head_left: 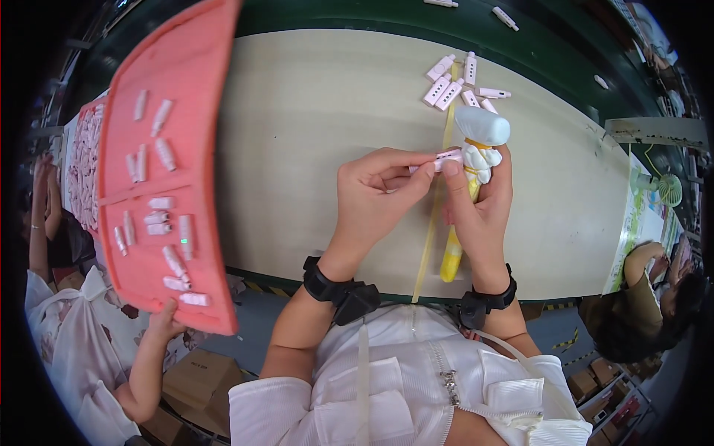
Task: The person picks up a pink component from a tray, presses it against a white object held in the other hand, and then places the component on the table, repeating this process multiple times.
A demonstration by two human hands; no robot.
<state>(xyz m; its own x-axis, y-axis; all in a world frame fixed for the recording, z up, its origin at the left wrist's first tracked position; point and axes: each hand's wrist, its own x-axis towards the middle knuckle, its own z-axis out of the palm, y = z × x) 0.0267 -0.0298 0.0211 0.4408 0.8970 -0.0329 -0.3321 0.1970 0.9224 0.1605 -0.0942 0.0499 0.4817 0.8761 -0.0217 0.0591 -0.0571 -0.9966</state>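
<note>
A small pale pink stick-shaped device (448, 157) with a row of dark openings is pinched in my left hand (370, 195), thumb against fingers. My right hand (483, 212) is wrapped round the yellow handle (451, 256) of a mallet, and its thumb reaches to the device's right end. The mallet's head (482, 126) is covered in white wrapping, bunched below and tied with yellow bands. It stands just right of the device; whether the two touch, I cannot tell. Beyond the mallet, several similar pink devices (448, 93) lie in a loose heap on the beige table (297, 111).
At the left, a co-worker's hand (165, 320) holds a large coral tray (160, 56) with several pink devices, tilted over the table's edge. Loose devices lie on a green surface (335, 16) at the back. A small green fan (669, 190) and another person are on the right.
</note>
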